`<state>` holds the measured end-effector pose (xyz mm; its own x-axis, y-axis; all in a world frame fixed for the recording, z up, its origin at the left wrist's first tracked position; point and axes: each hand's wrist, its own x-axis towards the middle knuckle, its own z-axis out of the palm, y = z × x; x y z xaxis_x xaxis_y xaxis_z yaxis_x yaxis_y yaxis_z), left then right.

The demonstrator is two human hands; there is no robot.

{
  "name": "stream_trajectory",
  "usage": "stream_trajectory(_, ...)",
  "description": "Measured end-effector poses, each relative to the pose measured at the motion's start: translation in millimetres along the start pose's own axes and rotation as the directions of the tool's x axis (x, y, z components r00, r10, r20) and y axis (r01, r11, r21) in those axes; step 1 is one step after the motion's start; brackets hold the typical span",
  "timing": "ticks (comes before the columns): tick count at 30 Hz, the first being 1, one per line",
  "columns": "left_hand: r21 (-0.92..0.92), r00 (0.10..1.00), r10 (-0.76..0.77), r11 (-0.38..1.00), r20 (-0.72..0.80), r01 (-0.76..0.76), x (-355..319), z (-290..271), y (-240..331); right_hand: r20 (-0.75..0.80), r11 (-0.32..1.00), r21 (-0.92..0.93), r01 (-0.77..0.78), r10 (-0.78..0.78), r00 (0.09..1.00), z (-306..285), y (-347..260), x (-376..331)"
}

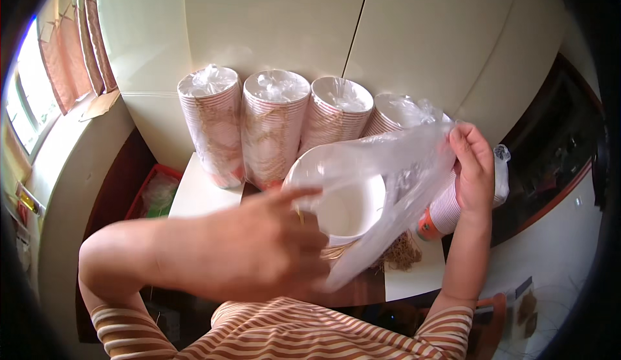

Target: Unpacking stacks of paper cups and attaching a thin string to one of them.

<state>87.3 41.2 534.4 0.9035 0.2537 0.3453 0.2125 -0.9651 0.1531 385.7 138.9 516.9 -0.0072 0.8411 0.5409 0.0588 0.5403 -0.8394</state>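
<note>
A clear plastic bag (414, 166) is spread wide in front of me, around the top of a white stack of paper cups (352, 212). My right hand (475, 169) pinches the bag's rim between thumb and fingers at the right. On the left, my left hand (275, 247) is smeared by motion beside the bag's mouth. Its index finger points over the cup rim; the other fingers look curled, and whether they grip plastic cannot be made out. The stack's lower part is mostly hidden behind the hand and bag.
Several bagged cup stacks (275, 130) stand in a row against the pale panel wall (272, 23). Another bagged stack (445, 212) is tilted beyond my right wrist. Brown fibres (402, 254) lie on the white tabletop (417, 282). A red crate (145, 192) sits at the left.
</note>
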Motion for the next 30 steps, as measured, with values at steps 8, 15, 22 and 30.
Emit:
stream_trajectory(8,0.058,0.862,-0.121,0.983,-0.493,0.172,13.3,-37.2,-26.0,0.462,0.997,-0.082,0.011,0.028,0.886,5.6,7.7,-7.8)
stream_trajectory(15,0.175,0.727,0.019,0.975,-0.686,0.14,50.8,-51.4,-52.4,0.648,0.915,-0.191,-0.356,0.39,0.655,51.8,31.2,4.4)
stream_trajectory(22,0.468,0.658,0.306,0.88,-0.688,0.081,101.4,-114.5,-43.5,0.469,0.971,0.232,-0.05,-0.067,0.88,64.0,-0.9,19.3)
stream_trajectory(30,-0.067,0.425,-0.055,0.998,-0.903,-0.014,66.0,-112.3,-37.4,0.516,0.96,0.102,-0.261,0.173,0.839,10.4,113.6,39.3)
